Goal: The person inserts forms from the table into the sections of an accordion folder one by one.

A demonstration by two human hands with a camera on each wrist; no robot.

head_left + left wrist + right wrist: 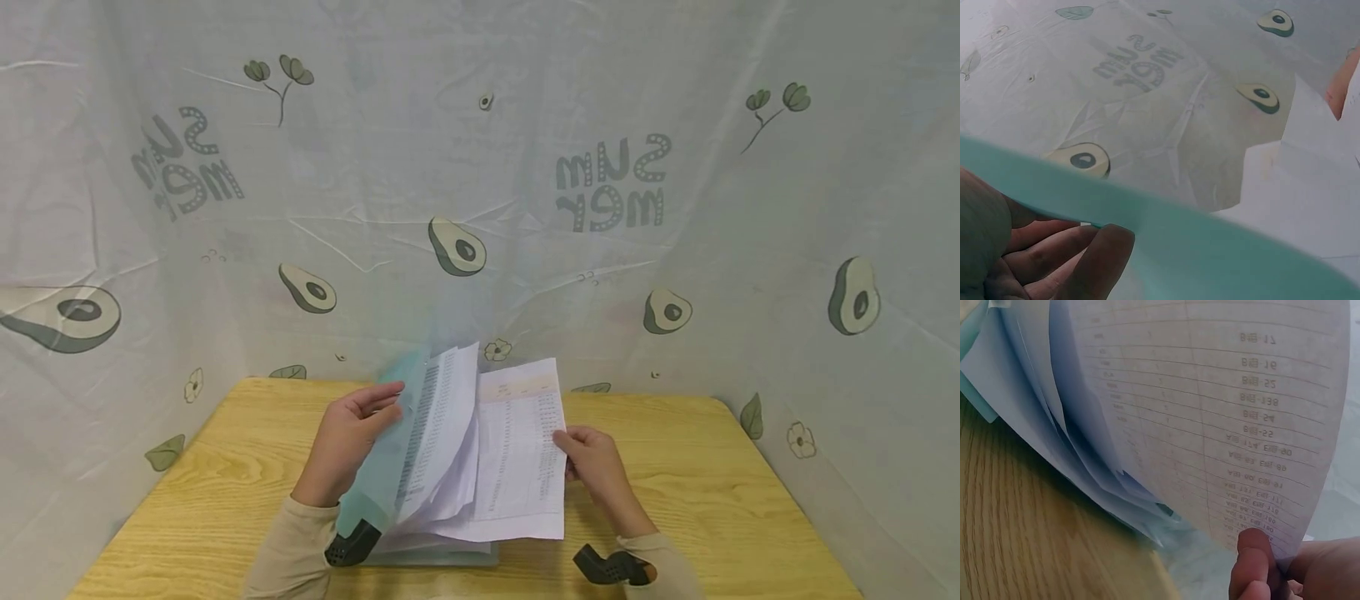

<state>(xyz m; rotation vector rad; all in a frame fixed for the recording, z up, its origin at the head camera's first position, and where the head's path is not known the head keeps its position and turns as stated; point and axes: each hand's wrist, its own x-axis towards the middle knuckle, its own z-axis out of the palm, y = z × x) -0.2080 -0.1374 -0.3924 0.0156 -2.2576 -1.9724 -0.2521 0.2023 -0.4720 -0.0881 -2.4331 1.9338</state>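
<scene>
A light teal folder (378, 467) stands partly open over the wooden table, its front cover tilted up on the left. My left hand (351, 437) holds that cover at its outer edge; in the left wrist view the thumb and fingers pinch the teal cover (1172, 231). Several white printed sheets (438, 433) lean inside against the cover. On the right, my right hand (596, 467) pinches the edge of a printed sheet (521, 458) between thumb and fingers. The right wrist view shows rows of text on this sheet (1210, 412), with more papers fanned behind it.
The wooden table (720, 500) spreads to both sides of the folder. A pale curtain (480, 167) printed with avocados and lettering hangs behind and along both sides. Black curved wrist mounts (611, 567) sit at the sleeves, the left one close to the folder.
</scene>
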